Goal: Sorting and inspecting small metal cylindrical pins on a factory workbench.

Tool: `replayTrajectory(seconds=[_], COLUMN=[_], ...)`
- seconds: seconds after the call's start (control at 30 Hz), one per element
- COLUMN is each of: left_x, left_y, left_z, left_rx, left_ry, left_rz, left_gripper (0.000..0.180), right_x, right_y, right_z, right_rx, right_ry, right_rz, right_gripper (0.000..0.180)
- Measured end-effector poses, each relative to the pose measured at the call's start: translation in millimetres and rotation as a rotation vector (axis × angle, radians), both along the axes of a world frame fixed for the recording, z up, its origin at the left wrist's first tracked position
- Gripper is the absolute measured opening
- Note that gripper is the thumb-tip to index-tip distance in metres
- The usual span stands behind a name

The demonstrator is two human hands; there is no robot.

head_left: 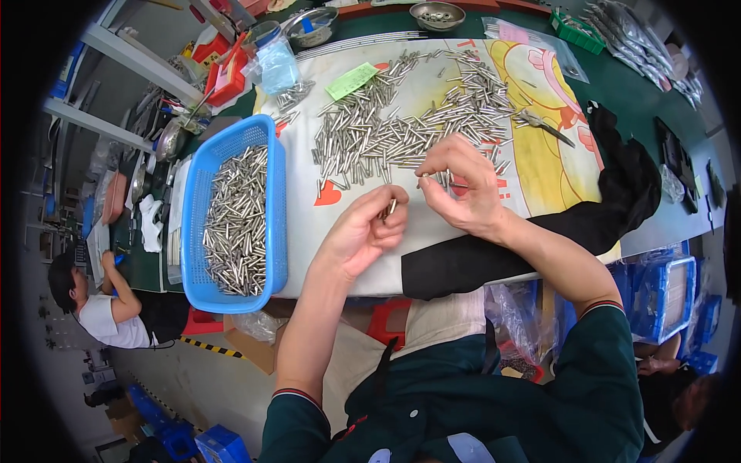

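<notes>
My left hand (366,230) is closed with a small metal pin (390,207) between its fingers, above the near part of the cloth. To its right, my right hand (468,187) is curled round several metal pins (446,179); the fingers partly hide them. Just beyond both hands, a wide heap of loose silvery metal pins (363,131) lies spread on the printed cloth (301,201). A blue plastic basket (276,224) on the left holds many more of these pins (235,224).
A black cloth sleeve (463,262) lies along the near edge. Pliers (544,126) rest at the right, a green paper slip (352,81) on the heap. Behind stand a metal bowl (437,15), red bins (224,81) and a green basket (577,32). Another person (108,309) sits at the far left.
</notes>
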State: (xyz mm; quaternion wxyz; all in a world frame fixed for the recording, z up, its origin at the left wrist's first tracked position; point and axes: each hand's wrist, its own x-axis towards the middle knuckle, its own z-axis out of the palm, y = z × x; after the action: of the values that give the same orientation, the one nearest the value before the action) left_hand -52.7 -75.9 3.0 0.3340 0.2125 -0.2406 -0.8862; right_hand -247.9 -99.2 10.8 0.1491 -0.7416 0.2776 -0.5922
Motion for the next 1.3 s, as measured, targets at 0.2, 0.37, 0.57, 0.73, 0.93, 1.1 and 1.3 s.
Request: replayTrajectory(seconds=[0.2, 0.37, 0.57, 0.73, 0.93, 1.1, 1.3], left_x=[61.5, 54.3, -24.6, -31.5, -48.7, -63.7, -61.7], left_y=[23.2, 27.4, 46.1, 46.6, 70.3, 72.7, 72.2], left_z=[92.2, 92.4, 43.0, 27.7, 26.7, -2.1, -9.0], left_rx=[-0.887, -1.261, -0.539, -0.363, -1.05, -1.464, -1.518], left_ry=[-1.159, -1.725, -0.502, -0.386, -1.02, -1.348, -1.342], left_rz=[0.865, 0.98, 0.44, 0.271, 0.308, 0.337, 0.391], left_gripper=[0.025, 0.035, 0.025, 0.017, 0.007, 0.011, 0.015], right_x=[-5.9, -2.1, -2.7, -24.3, -116.6, -163.0, -174.9], right_y=[2.6, 8.8, 33.8, 47.6, -23.7, -62.6, -61.8], right_z=[0.1, 5.1, 19.1, 16.6, 14.4, -16.5, 0.2], right_rx=[0.074, 0.145, 0.224, 0.336, 0.056, 0.216, 0.154], right_ry=[0.011, 0.001, -0.029, 0.069, 0.593, 0.965, 0.589], right_rz=[-0.018, 0.065, 0.21, 0.26, -0.545, -0.819, -0.691], right_gripper=[0.008, 0.007, 0.014, 0.017, 0.024, 0.029, 0.023])
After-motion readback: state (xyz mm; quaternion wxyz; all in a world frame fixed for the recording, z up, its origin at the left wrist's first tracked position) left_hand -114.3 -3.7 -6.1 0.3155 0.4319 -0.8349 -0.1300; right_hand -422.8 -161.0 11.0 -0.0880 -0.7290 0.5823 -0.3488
